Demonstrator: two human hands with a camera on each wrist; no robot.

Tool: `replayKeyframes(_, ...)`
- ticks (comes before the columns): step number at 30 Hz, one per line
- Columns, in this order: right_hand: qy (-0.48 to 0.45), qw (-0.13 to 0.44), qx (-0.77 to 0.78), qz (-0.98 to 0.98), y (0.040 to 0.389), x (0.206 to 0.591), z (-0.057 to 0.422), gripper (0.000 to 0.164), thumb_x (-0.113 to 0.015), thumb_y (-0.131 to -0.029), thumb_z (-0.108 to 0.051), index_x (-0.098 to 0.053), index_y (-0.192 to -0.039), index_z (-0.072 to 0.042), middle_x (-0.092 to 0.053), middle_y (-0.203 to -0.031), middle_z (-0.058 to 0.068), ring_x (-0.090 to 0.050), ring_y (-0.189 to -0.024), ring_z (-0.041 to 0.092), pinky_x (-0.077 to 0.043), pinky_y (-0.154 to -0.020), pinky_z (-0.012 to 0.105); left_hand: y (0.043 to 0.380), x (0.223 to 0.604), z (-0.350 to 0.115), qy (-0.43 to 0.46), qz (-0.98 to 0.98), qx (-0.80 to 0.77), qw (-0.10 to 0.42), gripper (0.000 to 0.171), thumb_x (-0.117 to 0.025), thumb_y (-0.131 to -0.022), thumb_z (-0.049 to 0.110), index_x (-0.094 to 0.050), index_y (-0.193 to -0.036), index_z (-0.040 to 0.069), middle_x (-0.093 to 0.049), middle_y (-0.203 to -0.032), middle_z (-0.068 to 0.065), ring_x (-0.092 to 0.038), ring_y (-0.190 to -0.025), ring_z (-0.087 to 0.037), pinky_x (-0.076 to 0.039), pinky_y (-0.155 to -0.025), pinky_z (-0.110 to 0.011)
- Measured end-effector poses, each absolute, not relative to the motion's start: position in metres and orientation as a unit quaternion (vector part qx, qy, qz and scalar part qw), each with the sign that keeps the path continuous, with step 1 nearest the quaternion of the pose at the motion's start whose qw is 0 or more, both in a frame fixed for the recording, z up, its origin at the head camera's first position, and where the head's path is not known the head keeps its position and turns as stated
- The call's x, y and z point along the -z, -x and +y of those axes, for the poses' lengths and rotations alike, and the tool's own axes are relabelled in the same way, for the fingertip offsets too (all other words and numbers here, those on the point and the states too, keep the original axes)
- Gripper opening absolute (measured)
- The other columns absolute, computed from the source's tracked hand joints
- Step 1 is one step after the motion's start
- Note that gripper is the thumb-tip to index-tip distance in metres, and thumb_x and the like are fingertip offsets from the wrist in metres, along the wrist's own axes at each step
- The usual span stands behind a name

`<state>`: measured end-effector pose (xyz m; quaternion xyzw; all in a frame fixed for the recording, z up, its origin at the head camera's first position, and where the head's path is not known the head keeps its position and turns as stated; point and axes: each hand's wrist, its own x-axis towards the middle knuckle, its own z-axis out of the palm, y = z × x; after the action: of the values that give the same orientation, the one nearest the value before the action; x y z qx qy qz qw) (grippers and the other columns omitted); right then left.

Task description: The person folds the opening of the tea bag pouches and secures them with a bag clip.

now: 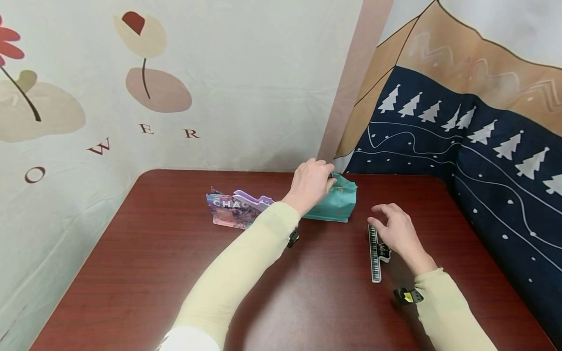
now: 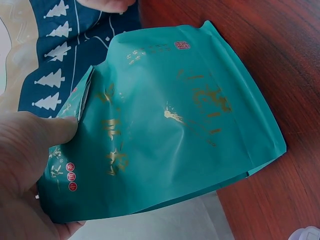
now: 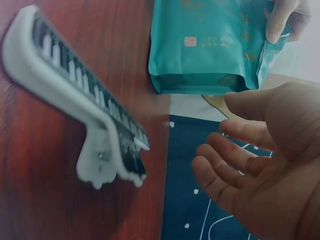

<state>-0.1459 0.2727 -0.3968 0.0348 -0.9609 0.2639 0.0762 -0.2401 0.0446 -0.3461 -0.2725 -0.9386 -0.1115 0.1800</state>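
Observation:
A teal pouch with gold lettering and a folded top is at the far side of the table. My left hand pinches its folded top edge; in the left wrist view the thumb lies over the fold. My right hand hovers with loosely bent fingers and holds nothing. Just left of and below it on the table is a piano-keyboard-patterned clip, white-sided with a dark lettered tab in the right wrist view. Between the right fingers and the pouch there is a gap.
Left of the pouch stands a purple printed packet with a lilac clip across its top, partly hidden behind my left forearm. The reddish-brown table ends at a white printed curtain and a navy tree-patterned cloth.

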Motion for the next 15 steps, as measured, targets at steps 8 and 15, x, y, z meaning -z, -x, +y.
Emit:
replayKeyframes(8,-0.026,0.054,-0.248,-0.967,0.135,0.403,0.281,0.034,-0.069,-0.097,-0.014,-0.066,-0.126,0.004,-0.062,-0.123,0.026,-0.059,-0.093,0.036,-0.051,-0.08,0.052,0.239,0.345,0.045,0.272,-0.939,0.106,0.181,0.016,-0.071,-0.099,0.033,-0.076,-0.099,0.018,-0.071,-0.09,0.001,-0.062,-0.082,-0.022,-0.051,-0.071,-0.032)
replayKeyframes(15,-0.028,0.011,-0.222,-0.975,0.127,0.405,0.289,0.036,-0.072,-0.095,-0.018,-0.067,-0.122,0.004,-0.063,-0.119,0.027,-0.058,-0.088,0.033,-0.051,-0.075,0.05,0.239,0.345,0.045,0.268,-0.942,0.096,0.176,0.017,-0.07,-0.1,0.034,-0.077,-0.103,0.019,-0.071,-0.093,0.002,-0.061,-0.083,-0.021,-0.05,-0.072,-0.031)
